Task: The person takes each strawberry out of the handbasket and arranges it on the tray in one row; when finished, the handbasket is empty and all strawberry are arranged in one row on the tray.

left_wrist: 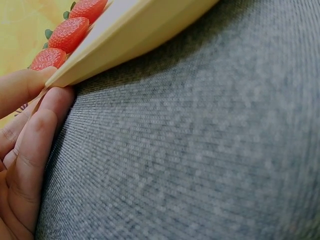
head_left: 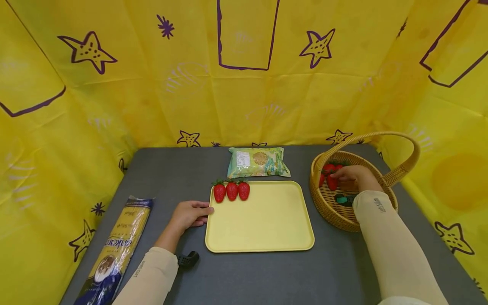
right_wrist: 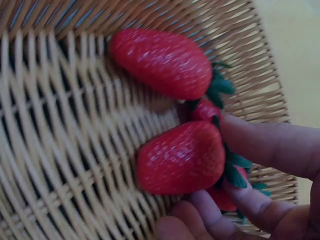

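On the grey table lies a pale yellow tray [head_left: 263, 220] with three red strawberries [head_left: 231, 191] in a row at its far left corner. My left hand [head_left: 192, 214] pinches the tray's left edge, thumb on top and fingers underneath, as the left wrist view shows. Inside the wicker basket [head_left: 324, 203] on the right, my right hand [head_left: 352, 176] pinches a strawberry [right_wrist: 182, 157] by its leafy top between thumb and finger. Another strawberry [right_wrist: 162, 62] lies beside it on the weave. More red fruit is partly hidden behind the fingers.
A green bag [head_left: 259, 162] lies behind the tray, and a long gold and blue packet [head_left: 116, 250] on the left. The basket's tall handle [head_left: 413, 148] arches over the right side. Yellow patterned cloth [head_left: 248, 101] encloses the table at the back and sides.
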Motion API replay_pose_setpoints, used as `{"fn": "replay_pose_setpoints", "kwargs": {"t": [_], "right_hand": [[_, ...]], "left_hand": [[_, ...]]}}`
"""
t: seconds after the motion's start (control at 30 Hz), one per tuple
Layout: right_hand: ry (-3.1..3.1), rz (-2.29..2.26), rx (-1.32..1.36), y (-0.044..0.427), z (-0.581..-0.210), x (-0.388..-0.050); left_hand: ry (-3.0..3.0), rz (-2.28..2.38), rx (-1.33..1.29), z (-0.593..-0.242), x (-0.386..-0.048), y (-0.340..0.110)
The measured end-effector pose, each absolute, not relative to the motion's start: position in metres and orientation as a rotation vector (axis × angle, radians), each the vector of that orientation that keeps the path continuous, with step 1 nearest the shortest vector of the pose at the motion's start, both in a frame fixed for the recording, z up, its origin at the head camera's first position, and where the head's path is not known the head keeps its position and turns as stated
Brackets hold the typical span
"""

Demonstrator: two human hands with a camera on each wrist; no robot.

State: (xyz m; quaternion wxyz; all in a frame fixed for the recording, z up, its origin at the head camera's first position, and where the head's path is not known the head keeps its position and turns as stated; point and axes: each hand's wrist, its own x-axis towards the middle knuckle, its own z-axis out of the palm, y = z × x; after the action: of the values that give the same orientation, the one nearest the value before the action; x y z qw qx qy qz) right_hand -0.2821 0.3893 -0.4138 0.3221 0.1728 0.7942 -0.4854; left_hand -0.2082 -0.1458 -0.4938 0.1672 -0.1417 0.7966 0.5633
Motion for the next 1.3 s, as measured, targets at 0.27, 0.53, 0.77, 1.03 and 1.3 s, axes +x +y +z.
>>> {"fn": "replay_pose_setpoints", "kwargs": {"t": [0.27, 0.53, 0.77, 1.03, 1.3], "right_hand": [[2.157, -1.300, 0.546, 0.383, -0.414, -0.272], [2.133, -1.356, 0.543, 0.383, -0.418, -0.271], [2.101, -1.336, 0.461, 0.389, -0.416, -0.274], [2.262, -1.375, 0.395, 0.381, -0.376, -0.252], [2.345, -1.510, 0.231, 0.363, -0.336, -0.217]], "left_hand": [[2.283, 1.604, -0.389, -0.494, -0.207, -0.145], [2.283, 1.611, -0.384, -0.494, -0.207, -0.143], [2.278, 1.609, -0.385, -0.494, -0.207, -0.143], [2.274, 1.611, -0.379, -0.497, -0.209, -0.146], [2.276, 1.606, -0.379, -0.497, -0.210, -0.147]]}}
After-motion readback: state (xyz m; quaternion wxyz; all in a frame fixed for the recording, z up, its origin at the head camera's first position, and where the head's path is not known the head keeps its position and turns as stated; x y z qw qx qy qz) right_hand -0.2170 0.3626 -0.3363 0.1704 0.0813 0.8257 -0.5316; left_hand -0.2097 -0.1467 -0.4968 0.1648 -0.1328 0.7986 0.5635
